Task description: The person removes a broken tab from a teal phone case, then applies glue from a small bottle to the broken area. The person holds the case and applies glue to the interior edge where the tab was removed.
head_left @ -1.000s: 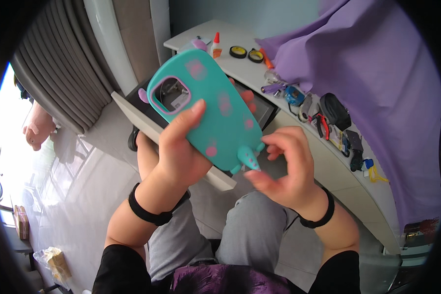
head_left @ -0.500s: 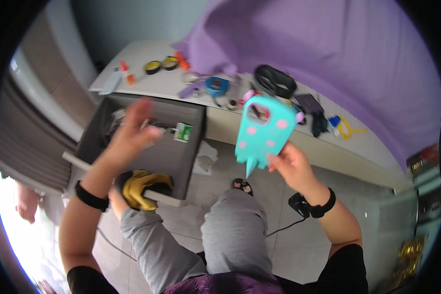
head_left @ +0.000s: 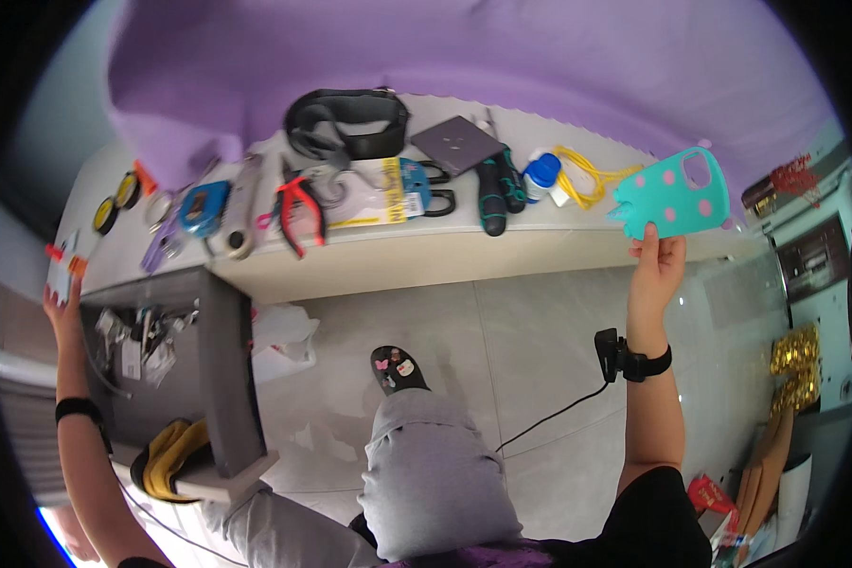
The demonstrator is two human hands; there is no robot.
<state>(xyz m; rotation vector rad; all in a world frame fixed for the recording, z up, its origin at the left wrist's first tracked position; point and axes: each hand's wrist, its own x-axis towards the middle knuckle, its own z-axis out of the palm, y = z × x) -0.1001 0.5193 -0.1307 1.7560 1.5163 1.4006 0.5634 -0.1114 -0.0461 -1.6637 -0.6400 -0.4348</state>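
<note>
A purple cloth (head_left: pixel 483 57) hangs along the back of a long white table (head_left: pixel 577 223). At the left, an open grey drawer (head_left: pixel 229 369) juts out below the tabletop, a yellow-and-black bundle (head_left: pixel 175 459) at its front end. A black padded strap (head_left: pixel 347 147) lies near the cloth. The turquoise phone case (head_left: pixel 667 197), pink-spotted, is up at the right end of the table, the thumb and fingers of the right hand (head_left: pixel 657 265) clamped on its lower edge. The left hand (head_left: pixel 63 317) is stretched out to the table's left end, fingers at a pale flat object (head_left: pixel 60 282); whether they close on it, I cannot tell. Red-handled pliers (head_left: pixel 300 213) lie midway along the front, a blue tape measure (head_left: pixel 204 208) to their left, and farther left are 2 black-and-yellow tape rolls (head_left: pixel 106 216)
</note>
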